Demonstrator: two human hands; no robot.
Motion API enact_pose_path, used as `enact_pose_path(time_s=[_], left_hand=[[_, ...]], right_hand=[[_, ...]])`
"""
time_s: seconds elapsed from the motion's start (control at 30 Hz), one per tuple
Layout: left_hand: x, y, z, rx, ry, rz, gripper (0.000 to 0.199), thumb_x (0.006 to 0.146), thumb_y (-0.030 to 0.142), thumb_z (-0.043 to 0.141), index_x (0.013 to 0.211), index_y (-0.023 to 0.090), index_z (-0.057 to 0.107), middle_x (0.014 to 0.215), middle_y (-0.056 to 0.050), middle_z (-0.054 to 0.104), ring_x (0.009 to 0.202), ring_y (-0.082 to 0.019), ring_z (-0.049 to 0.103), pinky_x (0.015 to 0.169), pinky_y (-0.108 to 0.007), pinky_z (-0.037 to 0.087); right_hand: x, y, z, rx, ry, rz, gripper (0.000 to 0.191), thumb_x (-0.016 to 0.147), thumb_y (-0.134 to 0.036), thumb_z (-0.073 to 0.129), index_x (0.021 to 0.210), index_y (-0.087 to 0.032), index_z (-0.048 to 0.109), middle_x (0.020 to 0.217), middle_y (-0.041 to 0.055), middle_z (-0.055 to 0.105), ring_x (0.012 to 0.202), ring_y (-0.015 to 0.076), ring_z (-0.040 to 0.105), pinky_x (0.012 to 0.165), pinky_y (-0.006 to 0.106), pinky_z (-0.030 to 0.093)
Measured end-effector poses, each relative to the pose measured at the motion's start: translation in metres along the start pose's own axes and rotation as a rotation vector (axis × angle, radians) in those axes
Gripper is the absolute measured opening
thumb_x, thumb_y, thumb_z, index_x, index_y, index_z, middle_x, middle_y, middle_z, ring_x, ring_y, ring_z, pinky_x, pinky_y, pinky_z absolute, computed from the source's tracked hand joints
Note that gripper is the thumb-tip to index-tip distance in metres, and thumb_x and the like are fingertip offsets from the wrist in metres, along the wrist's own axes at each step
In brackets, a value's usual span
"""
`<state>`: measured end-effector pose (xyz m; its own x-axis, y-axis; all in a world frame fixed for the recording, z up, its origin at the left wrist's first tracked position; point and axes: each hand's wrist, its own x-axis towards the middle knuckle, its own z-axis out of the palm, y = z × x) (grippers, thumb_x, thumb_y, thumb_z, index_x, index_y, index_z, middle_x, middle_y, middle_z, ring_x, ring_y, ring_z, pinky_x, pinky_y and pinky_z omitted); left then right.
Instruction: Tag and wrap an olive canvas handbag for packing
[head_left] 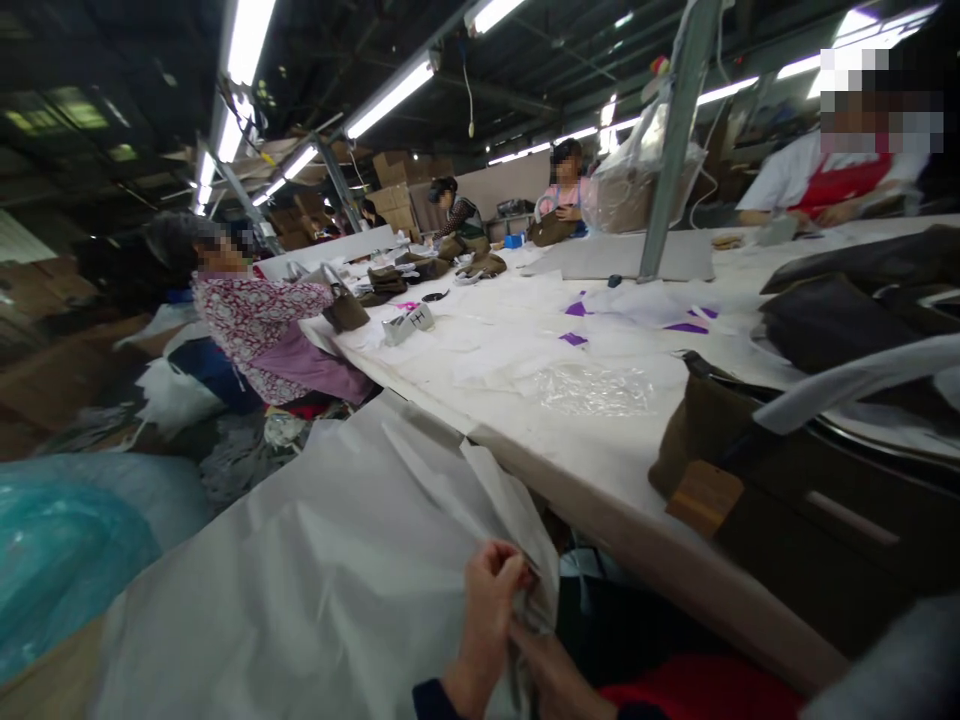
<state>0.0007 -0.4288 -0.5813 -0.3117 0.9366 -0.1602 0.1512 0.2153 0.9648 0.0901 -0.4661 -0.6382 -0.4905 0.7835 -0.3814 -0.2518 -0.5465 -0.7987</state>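
Note:
A large grey sheet (315,560), paper or plastic, spreads from the table edge down to the lower left. My left hand (487,600) is closed, its thumb and fingers pinching the sheet's right edge. Just below it, my right hand (555,670) is at the same bunched edge, its fingertips partly hidden by the fold and seemingly closed on it. Right of my hands, on the table, stands a dark olive handbag (795,500) with a wrapped handle (862,380) and a brown tag (705,495).
The long white table (480,370) carries clear plastic film (592,390), purple scraps (576,308) and more bags (855,320). A metal post (671,150) rises from it. A person in a patterned top (247,320) is at left; others work across the table. Blue-green plastic (67,560) lies lower left.

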Motion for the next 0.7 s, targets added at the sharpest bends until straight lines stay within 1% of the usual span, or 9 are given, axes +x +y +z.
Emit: enact_pose_path(time_s=[0.03,0.1,0.2,0.3,0.4,0.5,0.57,0.63,0.7], left_hand=[[0.000,0.001,0.002,0.012,-0.038,0.019,0.024,0.077,0.036,0.059,0.082,0.015,0.067,0.076,-0.007,0.071,0.071,-0.019,0.067,0.067,-0.028,0.054],[0.013,0.000,-0.010,0.060,-0.064,0.062,0.027,0.076,0.039,0.062,0.087,0.016,0.069,0.083,-0.008,0.072,0.079,-0.020,0.068,0.071,-0.029,0.054],[0.059,-0.012,-0.057,0.187,0.058,0.097,0.035,0.074,0.045,0.062,0.092,0.015,0.066,0.091,-0.011,0.071,0.085,-0.024,0.066,0.079,-0.036,0.053],[0.107,-0.035,-0.110,0.347,0.208,0.082,0.040,0.069,0.047,0.061,0.092,0.015,0.062,0.098,-0.014,0.069,0.087,-0.028,0.066,0.086,-0.045,0.051],[0.134,-0.056,-0.153,0.505,0.306,0.074,0.042,0.068,0.046,0.059,0.095,0.015,0.060,0.108,-0.018,0.066,0.102,-0.034,0.063,0.094,-0.051,0.048],[0.142,-0.070,-0.188,0.652,0.384,0.068,0.044,0.068,0.044,0.059,0.102,0.016,0.058,0.122,-0.020,0.061,0.125,-0.037,0.052,0.105,-0.053,0.040],[0.142,-0.076,-0.210,0.732,0.425,0.027,0.048,0.070,0.045,0.059,0.107,0.015,0.056,0.128,-0.022,0.058,0.131,-0.040,0.046,0.107,-0.057,0.037],[0.140,-0.081,-0.224,0.792,0.442,-0.024,0.055,0.071,0.047,0.057,0.113,0.012,0.055,0.131,-0.025,0.055,0.132,-0.043,0.044,0.105,-0.061,0.036],[0.138,-0.085,-0.225,0.832,0.418,-0.047,0.061,0.074,0.048,0.055,0.120,0.008,0.053,0.133,-0.028,0.053,0.132,-0.044,0.044,0.104,-0.062,0.036]], right_hand=[[-0.001,-0.003,-0.012,0.036,0.069,0.000,0.067,0.070,-0.073,0.065,0.111,-0.021,0.068,0.104,0.0092,0.072,0.103,0.0283,0.065,0.090,0.039,0.051],[-0.006,-0.012,-0.047,0.141,0.219,0.050,0.068,0.065,-0.071,0.070,0.108,-0.019,0.070,0.105,0.0107,0.073,0.104,0.0292,0.066,0.093,0.039,0.050],[-0.017,-0.022,-0.100,0.191,0.362,0.170,0.063,0.054,-0.063,0.080,0.095,-0.016,0.073,0.103,0.0156,0.074,0.107,0.0341,0.066,0.095,0.041,0.051],[-0.027,-0.021,-0.128,0.177,0.361,0.201,0.051,0.057,-0.064,0.077,0.085,-0.021,0.075,0.107,0.0150,0.074,0.111,0.0352,0.066,0.093,0.039,0.052],[-0.028,-0.017,-0.128,0.187,0.304,0.192,0.044,0.058,-0.061,0.079,0.079,-0.023,0.076,0.107,0.0120,0.074,0.115,0.0339,0.064,0.096,0.037,0.051],[-0.027,-0.015,-0.119,0.138,0.253,0.234,0.049,0.059,-0.063,0.079,0.080,-0.019,0.077,0.106,0.0127,0.075,0.115,0.0339,0.064,0.102,0.038,0.048],[-0.027,-0.016,-0.115,0.111,0.247,0.244,0.050,0.059,-0.062,0.079,0.083,-0.018,0.077,0.107,0.0131,0.075,0.114,0.0337,0.064,0.102,0.039,0.048],[-0.027,-0.016,-0.111,0.099,0.249,0.217,0.049,0.059,-0.058,0.080,0.088,-0.018,0.078,0.110,0.0121,0.074,0.117,0.0328,0.063,0.101,0.037,0.048],[-0.026,-0.014,-0.101,0.084,0.252,0.205,0.051,0.060,-0.055,0.081,0.095,-0.019,0.077,0.112,0.0111,0.074,0.118,0.0313,0.063,0.102,0.036,0.047]])
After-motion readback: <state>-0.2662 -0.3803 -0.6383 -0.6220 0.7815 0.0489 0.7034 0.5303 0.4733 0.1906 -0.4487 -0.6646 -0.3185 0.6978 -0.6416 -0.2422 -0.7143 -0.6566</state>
